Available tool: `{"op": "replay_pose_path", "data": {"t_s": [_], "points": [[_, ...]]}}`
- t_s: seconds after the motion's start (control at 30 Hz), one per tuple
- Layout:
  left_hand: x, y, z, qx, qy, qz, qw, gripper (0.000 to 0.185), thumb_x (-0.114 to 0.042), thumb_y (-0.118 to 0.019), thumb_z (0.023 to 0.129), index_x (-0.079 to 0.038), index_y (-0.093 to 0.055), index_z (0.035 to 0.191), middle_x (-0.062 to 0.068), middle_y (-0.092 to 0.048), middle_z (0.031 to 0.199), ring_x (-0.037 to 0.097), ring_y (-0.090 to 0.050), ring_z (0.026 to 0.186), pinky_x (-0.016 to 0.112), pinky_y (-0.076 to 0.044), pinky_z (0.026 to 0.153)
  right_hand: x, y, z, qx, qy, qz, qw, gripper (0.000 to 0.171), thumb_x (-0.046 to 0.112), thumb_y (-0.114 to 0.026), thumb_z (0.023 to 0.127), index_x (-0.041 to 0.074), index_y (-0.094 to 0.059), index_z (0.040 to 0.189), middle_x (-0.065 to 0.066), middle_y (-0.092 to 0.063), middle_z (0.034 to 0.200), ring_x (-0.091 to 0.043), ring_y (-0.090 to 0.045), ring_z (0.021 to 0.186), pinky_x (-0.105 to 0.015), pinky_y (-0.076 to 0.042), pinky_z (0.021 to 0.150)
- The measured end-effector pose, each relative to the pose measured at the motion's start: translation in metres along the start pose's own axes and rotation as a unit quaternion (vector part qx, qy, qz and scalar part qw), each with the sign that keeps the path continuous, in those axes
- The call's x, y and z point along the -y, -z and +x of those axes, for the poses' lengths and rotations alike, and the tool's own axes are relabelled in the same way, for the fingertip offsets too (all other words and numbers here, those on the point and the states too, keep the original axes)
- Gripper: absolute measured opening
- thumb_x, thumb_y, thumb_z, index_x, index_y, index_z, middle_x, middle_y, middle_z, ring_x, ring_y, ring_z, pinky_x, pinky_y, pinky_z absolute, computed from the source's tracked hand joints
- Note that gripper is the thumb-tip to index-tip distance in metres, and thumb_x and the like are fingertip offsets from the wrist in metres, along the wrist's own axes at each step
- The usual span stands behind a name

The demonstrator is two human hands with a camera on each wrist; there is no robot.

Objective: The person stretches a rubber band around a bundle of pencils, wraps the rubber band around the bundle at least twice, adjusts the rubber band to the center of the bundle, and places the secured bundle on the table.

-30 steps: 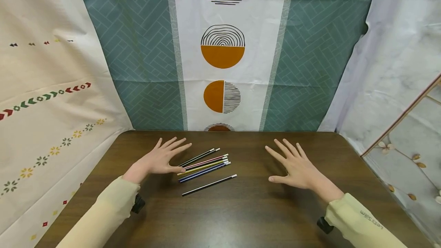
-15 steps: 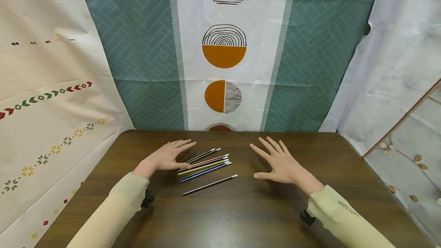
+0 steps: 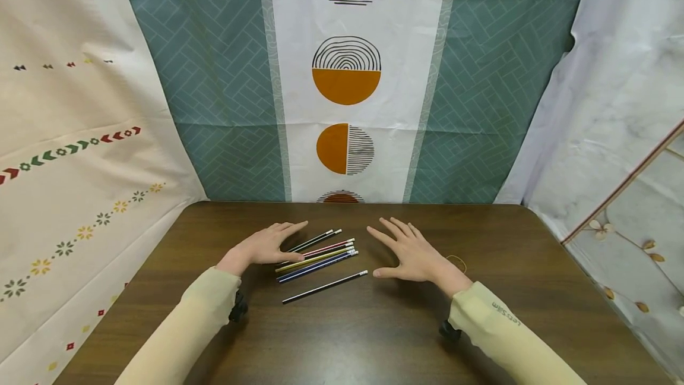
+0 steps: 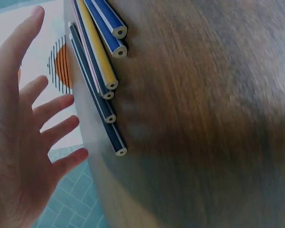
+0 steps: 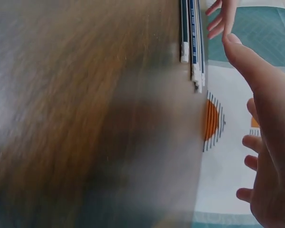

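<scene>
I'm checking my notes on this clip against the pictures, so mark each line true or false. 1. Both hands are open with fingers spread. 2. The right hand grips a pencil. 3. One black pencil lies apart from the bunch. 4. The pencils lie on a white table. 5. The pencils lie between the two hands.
1. True: the left hand and the right hand are both open, fingers straight.
2. False: the right hand holds nothing; it is beside the pencils, not touching them.
3. True: a single black pencil lies nearer the person, apart from the bunch.
4. False: the table is dark brown wood.
5. True: the bunch lies between the hands.
</scene>
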State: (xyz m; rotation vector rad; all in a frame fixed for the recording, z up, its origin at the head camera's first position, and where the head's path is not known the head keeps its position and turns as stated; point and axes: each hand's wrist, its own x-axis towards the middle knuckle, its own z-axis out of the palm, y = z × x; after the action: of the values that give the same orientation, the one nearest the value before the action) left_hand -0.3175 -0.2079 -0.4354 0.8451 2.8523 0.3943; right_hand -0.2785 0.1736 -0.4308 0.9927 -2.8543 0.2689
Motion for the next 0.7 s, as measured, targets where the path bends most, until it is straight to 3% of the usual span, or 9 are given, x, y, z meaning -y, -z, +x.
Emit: {"op": "replay_pose_path", "data": {"t_s": [0.23, 0.7], "points": [[-0.003, -0.006, 0.004, 0.011, 0.023, -0.023, 0.9994, 0.095, -0.067, -0.062, 0.085, -0.023, -0.021, 0.159, 0.015, -0.036, 0.157, 0.042, -0.035, 0.144, 0.062, -0.037, 0.108, 0.005, -0.012, 0.013, 0.031, -0.003, 0.028, 0.999, 0.095, 0.072, -0.062, 0.082, 0.029, -0.025, 0.157, -0.015, -0.026, 0.162, -0.039, -0.028, 0.148, -0.064, -0.03, 0.112], [-0.009, -0.011, 0.008, 0.009, 0.003, -0.041, 0.9991, 0.094, -0.063, -0.065, 0.085, -0.012, -0.029, 0.156, 0.019, -0.042, 0.15, 0.04, -0.041, 0.138, 0.061, -0.038, 0.107, 0.016, -0.026, 0.023, 0.065, -0.012, 0.064, 0.996, 0.085, 0.067, -0.068, 0.08, 0.023, -0.044, 0.149, -0.009, -0.048, 0.147, -0.031, -0.046, 0.134, -0.055, -0.042, 0.104]]}}
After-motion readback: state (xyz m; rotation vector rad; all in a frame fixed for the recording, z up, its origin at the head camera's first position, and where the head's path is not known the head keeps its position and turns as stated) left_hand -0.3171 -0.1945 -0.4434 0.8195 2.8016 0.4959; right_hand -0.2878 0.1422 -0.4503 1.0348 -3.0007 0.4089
